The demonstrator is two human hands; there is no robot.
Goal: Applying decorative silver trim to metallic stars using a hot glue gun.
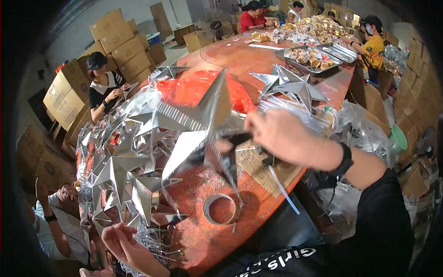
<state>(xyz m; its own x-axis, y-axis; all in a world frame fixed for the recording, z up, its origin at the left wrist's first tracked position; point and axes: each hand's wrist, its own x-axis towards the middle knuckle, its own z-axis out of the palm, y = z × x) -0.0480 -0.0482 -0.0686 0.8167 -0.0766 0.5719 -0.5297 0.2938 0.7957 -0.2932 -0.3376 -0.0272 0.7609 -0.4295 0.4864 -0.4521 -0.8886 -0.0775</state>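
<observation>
A large silver foil star (210,117) with folded points stands upright before me, its edges smeared by motion. My right hand (274,134) is closed just right of it, fingertips pinched; a blurred dark thing lies between hand and star, and what the fingers hold I cannot make out. Low on the left, my left hand (124,242) has its fingers loosely bent and apart, with nothing in them. It is beside silver tinsel strands (154,242) and a heap of silver stars (122,177). A tape roll (207,211) lies on the red table (251,207).
Red plastic (184,90) and another silver star (293,85) lie farther back. Cardboard (272,177) and a pale strip (284,190) are near the right edge. Metal trays (318,68) and piled small goods (318,25) stand beyond. Several people sit around; cartons (117,39) are stacked behind.
</observation>
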